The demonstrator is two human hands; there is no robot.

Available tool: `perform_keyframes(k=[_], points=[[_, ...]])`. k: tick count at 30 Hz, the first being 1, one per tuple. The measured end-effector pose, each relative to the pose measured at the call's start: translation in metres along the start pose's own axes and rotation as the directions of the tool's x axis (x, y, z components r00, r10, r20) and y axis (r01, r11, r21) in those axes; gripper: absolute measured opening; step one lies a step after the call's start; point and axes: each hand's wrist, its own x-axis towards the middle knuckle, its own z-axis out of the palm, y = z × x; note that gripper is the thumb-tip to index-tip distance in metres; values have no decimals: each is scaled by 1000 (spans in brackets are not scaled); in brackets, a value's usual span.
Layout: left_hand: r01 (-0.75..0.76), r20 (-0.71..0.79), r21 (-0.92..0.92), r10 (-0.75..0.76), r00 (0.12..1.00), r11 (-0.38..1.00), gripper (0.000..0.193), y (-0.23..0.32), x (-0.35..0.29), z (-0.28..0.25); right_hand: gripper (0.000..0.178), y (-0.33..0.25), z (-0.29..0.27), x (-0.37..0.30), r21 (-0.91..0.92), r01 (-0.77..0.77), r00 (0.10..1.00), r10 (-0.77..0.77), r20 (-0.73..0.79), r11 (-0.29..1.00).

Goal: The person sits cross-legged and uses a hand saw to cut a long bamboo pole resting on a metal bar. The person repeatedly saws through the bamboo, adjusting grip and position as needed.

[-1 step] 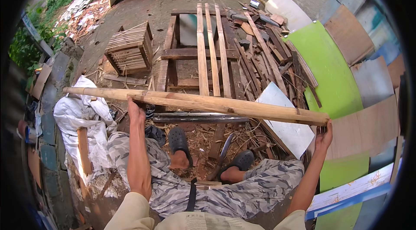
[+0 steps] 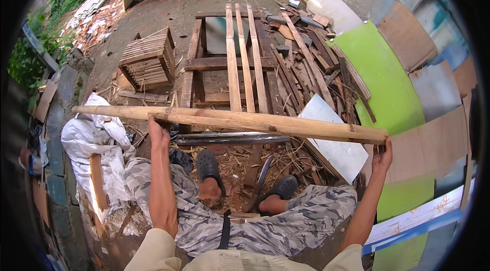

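Note:
A long tan bamboo pole (image 2: 219, 119) lies crosswise in front of me above my knees, its right end a little lower than its left. A lengthwise line runs along it; I cannot tell whether it is one pole or two pieces together. My left hand (image 2: 158, 130) grips it from below, left of the middle. At the right end, my right hand (image 2: 382, 155) is closed around the tip, fingers partly hidden. Beyond the pole, several split bamboo strips (image 2: 244, 61) rest lengthwise on a dark wooden frame (image 2: 214, 64). A long blade (image 2: 264, 170) stands between my feet.
A slatted wooden crate (image 2: 148, 59) sits at the far left. Scrap wood (image 2: 306, 66) is heaped right of the frame, beside a green panel (image 2: 380, 72) and a white board (image 2: 334, 143). A white sack (image 2: 97, 138) lies by my left knee, near a block wall (image 2: 58, 163).
The pole's right end and my right hand have risen slightly, while its left end has dipped a little. Both hands keep their hold. The whole scene has shifted slightly left.

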Motion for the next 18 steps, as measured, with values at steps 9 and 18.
perform_keyframes(k=[9, 18], points=[[179, 191, -3, -176, 966, 984, 53, -39, -121, 101, 37, -66, -80, 55, 24, -55, 973, 59, -224, 998], [236, 177, 189, -269, 947, 953, 62, -87, -154, 94, 35, 9, -133, 32, -14, 133, 814, -118, -569, 991]])
